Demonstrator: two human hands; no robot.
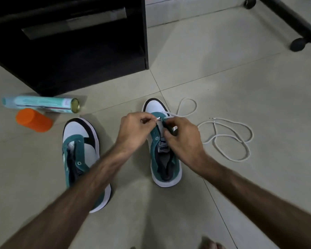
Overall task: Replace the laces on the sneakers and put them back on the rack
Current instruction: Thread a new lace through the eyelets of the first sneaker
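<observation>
Two teal, white and black sneakers stand on the tiled floor, toes pointing away from me. The left sneaker (83, 150) has bare eyelets. Over the right sneaker (164, 169) both my hands work near the front eyelets. My left hand (133, 130) pinches the metal tip of a white lace (187, 106), which loops off to the right of the toe. My right hand (181, 141) curls its fingers around the shoe's eyelet flap. A second white lace (232, 141) lies loose on the floor at right.
A black shoe rack (70, 42) stands at the back left. Beside it lie a pale spray can (41, 104) and an orange cap (33, 120). A black wheeled frame (294, 20) crosses the far right corner. My foot (210, 243) shows at the bottom edge.
</observation>
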